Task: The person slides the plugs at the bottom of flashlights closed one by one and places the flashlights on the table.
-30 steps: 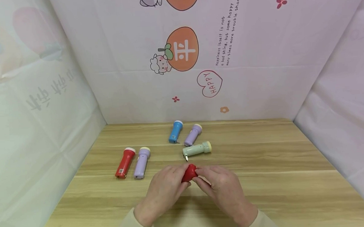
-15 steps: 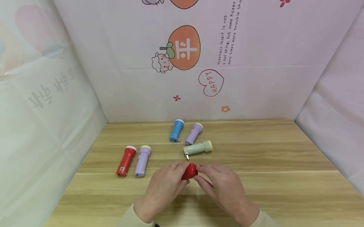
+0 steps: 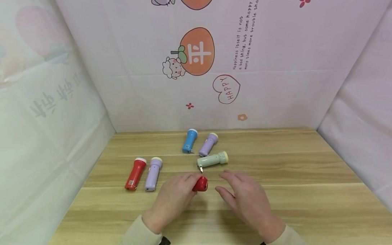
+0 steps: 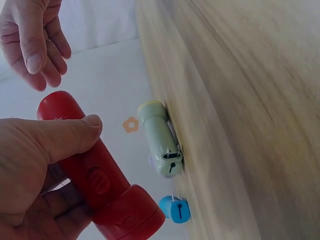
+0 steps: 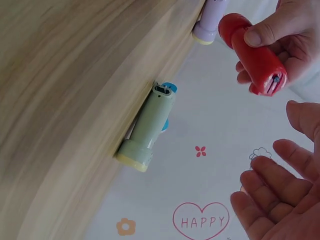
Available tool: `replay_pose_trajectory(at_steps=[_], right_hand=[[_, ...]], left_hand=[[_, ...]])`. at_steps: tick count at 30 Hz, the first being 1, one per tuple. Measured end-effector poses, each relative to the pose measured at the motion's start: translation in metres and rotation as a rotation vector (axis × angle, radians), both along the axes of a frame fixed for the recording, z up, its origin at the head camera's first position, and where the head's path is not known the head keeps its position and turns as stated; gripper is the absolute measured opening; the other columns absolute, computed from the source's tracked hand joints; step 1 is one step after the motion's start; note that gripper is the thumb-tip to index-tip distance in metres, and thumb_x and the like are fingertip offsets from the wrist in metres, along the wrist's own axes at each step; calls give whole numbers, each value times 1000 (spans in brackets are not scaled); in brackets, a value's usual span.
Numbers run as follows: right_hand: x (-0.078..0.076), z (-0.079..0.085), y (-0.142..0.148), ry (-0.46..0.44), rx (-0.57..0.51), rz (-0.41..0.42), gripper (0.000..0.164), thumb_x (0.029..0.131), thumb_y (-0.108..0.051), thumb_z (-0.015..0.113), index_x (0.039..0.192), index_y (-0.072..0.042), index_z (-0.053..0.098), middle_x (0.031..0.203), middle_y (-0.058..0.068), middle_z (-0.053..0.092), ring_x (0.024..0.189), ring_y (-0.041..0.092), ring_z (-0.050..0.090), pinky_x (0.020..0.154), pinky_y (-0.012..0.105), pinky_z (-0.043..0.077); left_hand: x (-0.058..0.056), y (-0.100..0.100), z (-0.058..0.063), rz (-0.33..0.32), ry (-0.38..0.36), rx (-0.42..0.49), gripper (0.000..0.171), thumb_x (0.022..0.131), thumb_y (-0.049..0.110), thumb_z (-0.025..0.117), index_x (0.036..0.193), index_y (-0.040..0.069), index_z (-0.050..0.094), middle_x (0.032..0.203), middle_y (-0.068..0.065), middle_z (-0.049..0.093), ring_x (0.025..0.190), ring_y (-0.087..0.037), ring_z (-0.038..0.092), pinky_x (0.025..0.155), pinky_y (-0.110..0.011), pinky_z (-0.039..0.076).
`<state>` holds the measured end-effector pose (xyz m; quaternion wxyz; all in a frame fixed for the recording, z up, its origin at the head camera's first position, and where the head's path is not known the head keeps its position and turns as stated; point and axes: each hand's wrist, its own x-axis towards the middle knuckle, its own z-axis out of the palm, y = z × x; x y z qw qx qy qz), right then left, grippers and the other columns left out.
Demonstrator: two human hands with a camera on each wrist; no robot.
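My left hand (image 3: 170,198) grips a red flashlight (image 4: 97,172) above the table, its thumb laid along the barrel. The head view shows only the flashlight's tail end, which points toward my right hand; the palm and fingers hide the rest. A recessed slot shows in that tail end in the right wrist view. My right hand (image 3: 248,200) stays a short gap to the right of the tail, fingers spread apart and holding nothing. Just beyond both hands lies a pale green flashlight (image 3: 212,160) with a small metal plug (image 3: 201,170) swung out from its tail.
A second red flashlight (image 3: 135,174) and a purple one (image 3: 153,174) lie side by side at the left. Farther back are a blue flashlight (image 3: 189,141) and another purple one (image 3: 208,144). Printed white cloth (image 3: 143,102) walls the wooden table (image 3: 281,159) at the back and sides.
My right fingers, earlier at the red flashlight's tail end, have come away to the right and spread. My left hand keeps its grip and has shifted slightly left. The other flashlights stay put.
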<state>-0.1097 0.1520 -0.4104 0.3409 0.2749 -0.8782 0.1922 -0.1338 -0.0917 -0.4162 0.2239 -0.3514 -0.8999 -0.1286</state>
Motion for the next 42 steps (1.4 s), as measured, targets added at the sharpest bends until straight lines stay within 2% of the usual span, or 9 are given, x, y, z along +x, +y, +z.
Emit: replay_pose_trajectory(at_steps=[7,11,17,21,29,32,36,42], right_hand=[[-2,-1,8,-115,71,-91,64,84,-37,88,133,-3,66,129,22,69,116,38,68,96,54,58],[-1,-1,11,-174,104,-124,69,86,-40,86,139,-4,60,135,28,64,123,44,63,102,58,53],[-1,-1,15,-214,171,-185,82,84,-46,86,144,1,54,140,38,56,130,55,55,109,62,46],[-1,-1,18,-242,200,-234,92,82,-50,86,148,1,50,145,42,49,133,61,49,111,65,42],[-1,-1,21,-313,217,-275,96,82,-53,85,154,-3,46,152,41,41,138,63,41,109,70,41],[-1,0,22,-328,222,-302,98,81,-53,85,156,-5,44,156,39,36,138,65,39,106,74,41],[-1,1,23,-379,238,-333,102,82,-56,83,161,-10,36,162,37,28,143,65,31,109,76,35],[-1,1,25,-420,232,-339,104,83,-56,82,163,-13,33,164,36,23,145,65,26,113,77,30]], left_hand=[[-11,-6,-4,14,-9,-82,46,86,14,87,129,12,70,119,1,76,110,-19,71,99,-37,57],[-15,-8,-5,26,-13,-117,42,88,15,85,127,15,71,118,1,76,112,-21,68,99,-41,55],[-21,-9,-7,68,-20,-201,37,93,13,79,129,18,71,123,1,75,115,-22,67,99,-43,54],[-26,-10,-9,84,-7,-249,39,92,9,79,129,18,71,123,-2,72,113,-23,68,97,-45,55],[-35,-13,-11,79,-33,-301,37,91,12,82,125,22,72,118,-1,72,109,-23,67,101,-45,54],[-38,-15,-12,79,-5,-337,37,89,12,83,123,22,73,116,-1,72,109,-24,67,101,-45,54],[-42,-18,-15,78,42,-378,34,86,12,86,116,24,75,116,1,73,110,-24,67,102,-44,54],[-49,-22,-17,81,46,-436,32,85,19,88,114,25,76,117,4,75,108,-23,63,98,-42,55]])
